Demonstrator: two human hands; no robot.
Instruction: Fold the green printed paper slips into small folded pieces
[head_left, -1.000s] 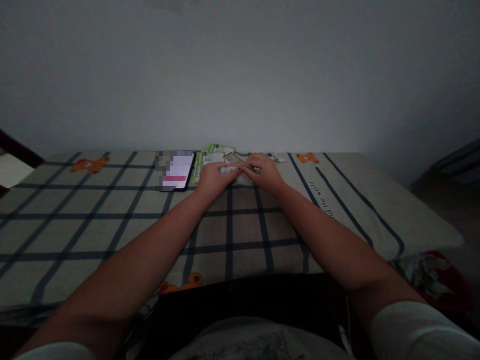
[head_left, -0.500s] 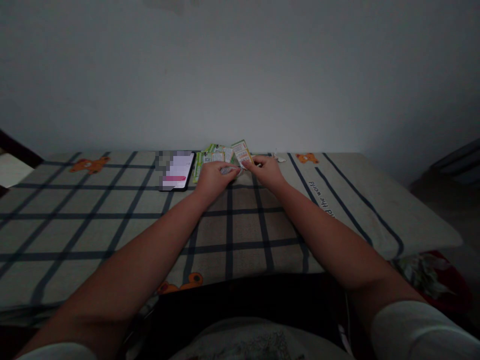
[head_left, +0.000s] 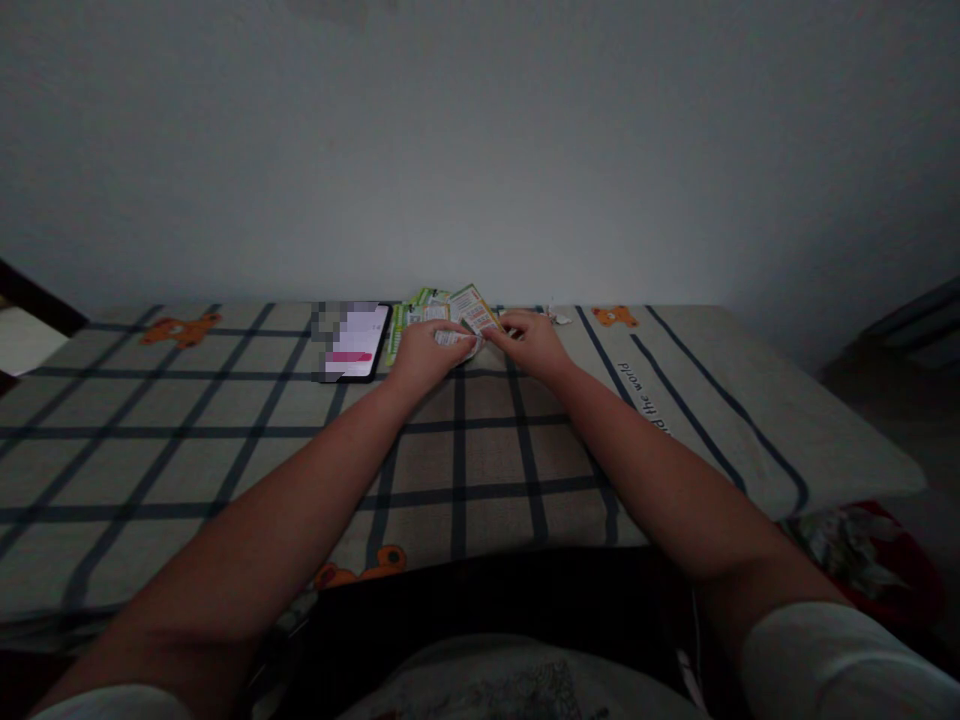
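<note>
Between my hands, near the wall, a printed card (head_left: 475, 308) with white, orange and green areas leans to the left. My right hand (head_left: 534, 345) pinches its lower edge between thumb and fingers. Close beside it, my left hand (head_left: 426, 352) grips a small whitish printed piece (head_left: 452, 339), partly covered by my fingers. Several green printed cards (head_left: 397, 325) lie on the checked cloth behind and left of my left hand. A phone (head_left: 358, 343) with its screen lit lies left of them.
A crumpled white scrap (head_left: 559, 315) lies right of my right hand. The checked cloth (head_left: 487, 450) covers the table, which meets a plain wall (head_left: 480, 150). At the lower right, below the table edge, a red container (head_left: 911, 560) holds whitish and green pieces.
The card in my right hand has tilted further left and its top has moved left. My left hand has shifted slightly, showing more of the whitish piece.
</note>
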